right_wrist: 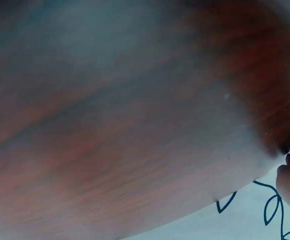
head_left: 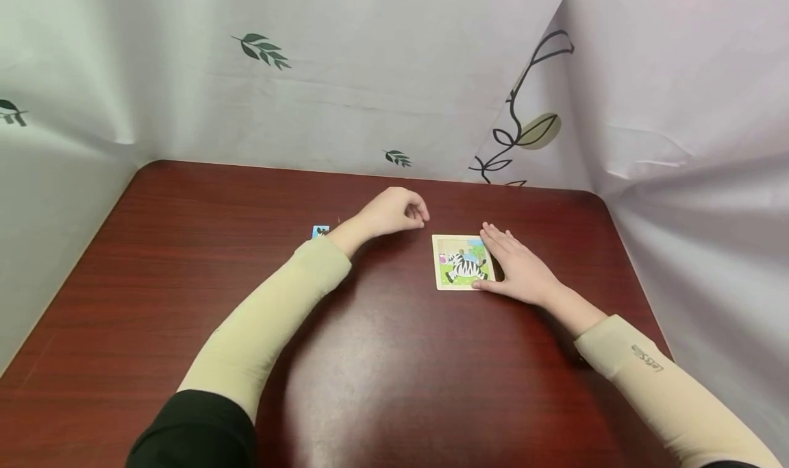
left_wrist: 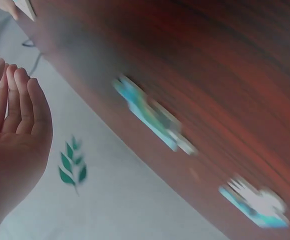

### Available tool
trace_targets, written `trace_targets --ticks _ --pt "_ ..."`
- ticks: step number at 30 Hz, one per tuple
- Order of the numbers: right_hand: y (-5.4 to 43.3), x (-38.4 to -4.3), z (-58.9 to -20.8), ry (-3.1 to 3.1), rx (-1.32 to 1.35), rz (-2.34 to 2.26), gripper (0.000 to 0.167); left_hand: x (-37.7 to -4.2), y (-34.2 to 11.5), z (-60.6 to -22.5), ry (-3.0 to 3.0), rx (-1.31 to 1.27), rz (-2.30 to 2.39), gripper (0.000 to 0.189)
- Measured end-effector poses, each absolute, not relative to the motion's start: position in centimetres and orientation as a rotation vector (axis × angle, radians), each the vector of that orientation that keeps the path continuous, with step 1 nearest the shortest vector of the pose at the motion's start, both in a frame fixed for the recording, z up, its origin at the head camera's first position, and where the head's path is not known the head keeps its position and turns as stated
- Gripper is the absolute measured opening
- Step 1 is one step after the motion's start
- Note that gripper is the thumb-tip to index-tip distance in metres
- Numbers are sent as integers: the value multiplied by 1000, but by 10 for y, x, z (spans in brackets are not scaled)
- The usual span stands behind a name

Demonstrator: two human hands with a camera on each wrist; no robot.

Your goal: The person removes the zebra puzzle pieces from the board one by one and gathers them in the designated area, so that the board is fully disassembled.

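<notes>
A square zebra puzzle board (head_left: 466, 281) in a pale wooden frame lies flat on the table; bare wood shows in its upper left. My right hand (head_left: 519, 271) rests along the board's right edge, fingers extended at the upper corner and thumb at the lower one. To the board's upper left, my left hand (head_left: 394, 211) is held with loosely curled fingers and nothing visible in them. Two loose puzzle pieces, a blue-green one (left_wrist: 150, 116) and a blue-and-white one (left_wrist: 257, 204), appear blurred in the left wrist view. A puzzle piece (head_left: 320, 230) peeks out beside my left forearm.
The dark red wooden table (head_left: 394, 358) has a rounded far edge. White curtain (head_left: 345, 98) with leaf prints hangs behind it and along both sides.
</notes>
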State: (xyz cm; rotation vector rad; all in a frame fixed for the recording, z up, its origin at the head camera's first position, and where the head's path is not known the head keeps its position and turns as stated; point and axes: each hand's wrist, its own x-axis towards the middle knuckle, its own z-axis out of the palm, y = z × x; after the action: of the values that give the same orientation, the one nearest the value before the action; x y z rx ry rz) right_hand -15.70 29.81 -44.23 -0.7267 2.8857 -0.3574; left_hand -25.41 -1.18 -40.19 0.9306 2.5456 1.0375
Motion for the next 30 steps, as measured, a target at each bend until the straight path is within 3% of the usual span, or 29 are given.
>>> trace_targets --ticks 15,30 --pt "300 -157 -442 2872 -660 -365 113 -244 65 -405 2511 994 966 8" --pt "300 -159 -444 2880 -719 -390 113 -237 95 -419 2530 953 849 15"
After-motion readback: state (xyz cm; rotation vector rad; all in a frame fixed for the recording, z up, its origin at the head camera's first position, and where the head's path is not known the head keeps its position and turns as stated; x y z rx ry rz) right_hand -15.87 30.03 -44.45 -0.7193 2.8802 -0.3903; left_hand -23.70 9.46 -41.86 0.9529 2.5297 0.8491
